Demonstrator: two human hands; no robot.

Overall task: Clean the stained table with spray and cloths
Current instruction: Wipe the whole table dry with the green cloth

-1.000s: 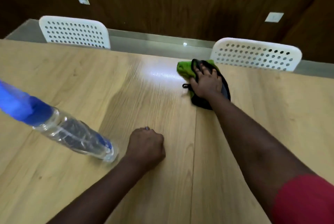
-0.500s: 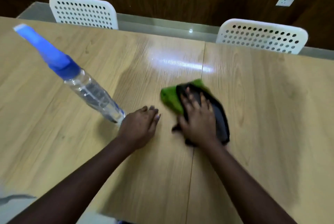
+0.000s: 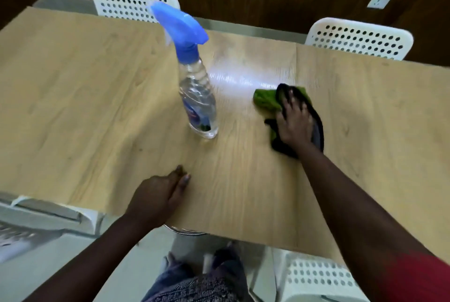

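Wiping: right hand [image 3: 295, 121] flat, fingers spread, pressing green-and-black cloths [image 3: 265, 100] onto wooden table [image 3: 97, 97]. Left hand [image 3: 159, 195] relaxed, flat, holding nothing. Spray bottle [image 3: 197, 97] upright beyond left fingertips. Advice: keep palm pressure even, overlap strokes, steer clear of bottle.

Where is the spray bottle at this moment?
In the head view the spray bottle stands upright near the table's middle, untouched, left of the cloths and beyond the left hand.

I see dim warm light, white glare on the table [image 3: 73, 97] just left of my right hand [image 3: 295, 122], soft motion blur, edges bowed by the wide lens
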